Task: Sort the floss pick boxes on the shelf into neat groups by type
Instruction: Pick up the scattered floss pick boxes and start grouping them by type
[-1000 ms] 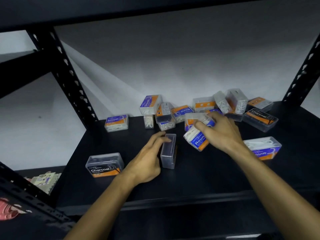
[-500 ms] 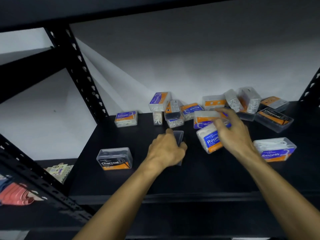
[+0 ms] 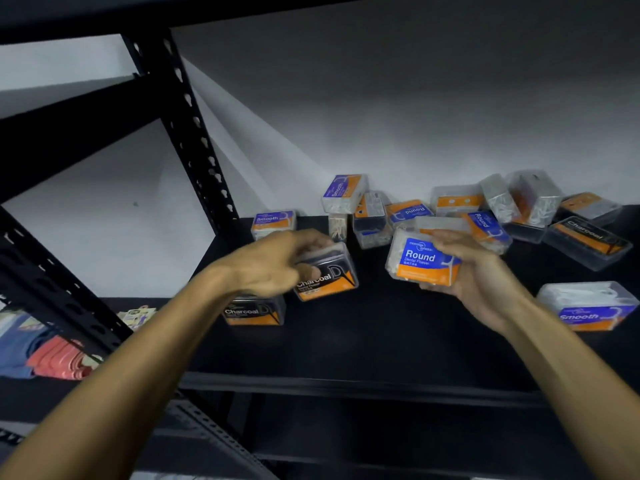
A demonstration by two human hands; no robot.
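Left hand (image 3: 277, 261) grips Charcoal box (image 3: 325, 273), best set flush beside shelved Charcoal box (image 3: 254, 311); right hand (image 3: 474, 271) holds Round box (image 3: 422, 259).

Our left hand (image 3: 277, 261) is motion-blurred and covers the top of a Charcoal box (image 3: 329, 275). Our forearm hides part of a second Charcoal box (image 3: 256, 311). The back pile (image 3: 502, 209) is too blurred to sort by label.
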